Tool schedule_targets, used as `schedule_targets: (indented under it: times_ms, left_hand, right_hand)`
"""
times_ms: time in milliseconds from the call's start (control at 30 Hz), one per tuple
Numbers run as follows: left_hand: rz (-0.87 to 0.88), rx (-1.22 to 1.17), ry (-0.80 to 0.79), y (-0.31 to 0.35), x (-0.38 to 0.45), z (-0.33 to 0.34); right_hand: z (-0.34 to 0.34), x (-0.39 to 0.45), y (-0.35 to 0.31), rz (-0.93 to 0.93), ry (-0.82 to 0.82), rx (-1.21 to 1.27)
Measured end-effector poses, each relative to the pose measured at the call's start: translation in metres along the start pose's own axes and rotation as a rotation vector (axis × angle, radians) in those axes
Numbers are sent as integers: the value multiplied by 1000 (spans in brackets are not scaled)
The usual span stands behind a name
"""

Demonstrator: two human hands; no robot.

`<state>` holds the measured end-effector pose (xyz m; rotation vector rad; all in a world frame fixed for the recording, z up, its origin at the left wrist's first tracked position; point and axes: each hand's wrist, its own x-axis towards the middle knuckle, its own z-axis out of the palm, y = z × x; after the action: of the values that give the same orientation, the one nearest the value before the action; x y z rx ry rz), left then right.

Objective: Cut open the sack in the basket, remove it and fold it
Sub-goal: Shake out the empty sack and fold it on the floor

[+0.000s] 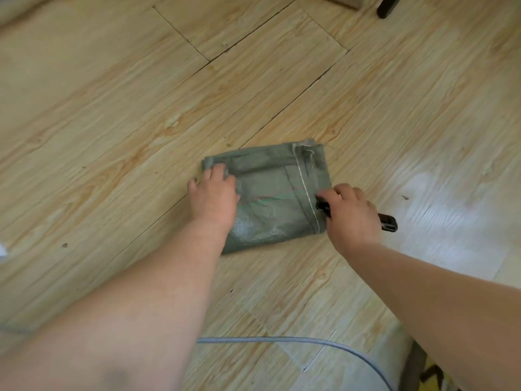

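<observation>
Ok, I've got the grey-green woven plastic sack [270,198] folded into a flat rectangle on the pale wood-grain plank floor [112,108], no basket in view, so I judge we're at the tail end of folding. My left hand [212,197] lies flat on the sack's left edge w/ fingers straight, pressing the fold down, that grip spread apart and holding nothing. My right hand [351,213] has its grip clamped round the black-handled cutting tool [387,222], handle butt poking out to the right; the dark working end sits just at the sack's right edge by the white stitched seam [304,187]. Can't tell if a blade is out, too dark and blurry. That's the main risk imo: if it's exposed, pressing w/ that hand could nick the fabric, snag the loose white thread [308,152] near the top corner, or scratch the floor. Also the woven stuff looks stiff and springy, so lifting the left hand early may let the fold pop open. Grey cable [310,341] runs across the floor close to me, well apart from the sack; could catch an arm or a foot if I shift.
</observation>
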<state>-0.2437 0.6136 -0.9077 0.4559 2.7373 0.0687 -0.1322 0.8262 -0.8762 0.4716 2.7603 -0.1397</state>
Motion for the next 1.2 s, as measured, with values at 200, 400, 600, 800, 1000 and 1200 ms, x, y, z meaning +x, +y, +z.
schedule_targets:
  times_ms: [200,400,600,800,1000,1200]
  left_hand:
    - [-457,140,-339,-56,-35,-12]
    - [-751,-5,-336,-141,-101,-8]
    - [-196,-187,-240,-150,-150,-17]
    - [94,-131,-346,-157,-170,-5]
    - [-60,-183,-447,-173,-172,10]
    - [-359,-152,-394,-216,-171,12]
  right_hand:
    - [-7,-6,-58,-207,-84,-48]
    - [-17,-18,-156,-537,-337,-33]
    - [-13,-43,-217,-657,-526,-143]
    - [-12,-41,-238,-612,-607,-239]
    - [-6,-39,-254,-418,-800,-101]
    - [-4,-19,-287,-459,-619,143]
